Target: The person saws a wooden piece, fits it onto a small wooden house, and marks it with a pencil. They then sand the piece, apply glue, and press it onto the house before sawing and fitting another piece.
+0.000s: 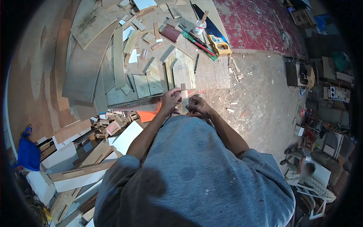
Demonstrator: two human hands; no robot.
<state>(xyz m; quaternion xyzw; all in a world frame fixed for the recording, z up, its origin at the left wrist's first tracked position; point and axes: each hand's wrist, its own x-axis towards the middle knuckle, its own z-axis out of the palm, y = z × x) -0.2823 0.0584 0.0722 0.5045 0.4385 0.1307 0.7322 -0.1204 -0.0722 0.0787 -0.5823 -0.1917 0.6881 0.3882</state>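
Note:
Near the front edge of the wooden worktable (211,75), my left hand (171,100) is closed on a small wood strip (184,99) at its left side. On the strip's right side, my right hand (199,106) has its fingers curled and pressed together; what they hold is too small to make out. A small brown block (183,86) shows at the strip's far end. Just beyond my hands lies a pointed light wood panel (183,70). A dark pencil (196,63) rests to the right of the panel.
A yellow-handled saw (220,44), a white cup (199,27) and a green tool (200,45) lie at the back. Boards (89,68) cover the left side. Offcuts (113,126) are heaped below left. A person (308,168) is at the far right.

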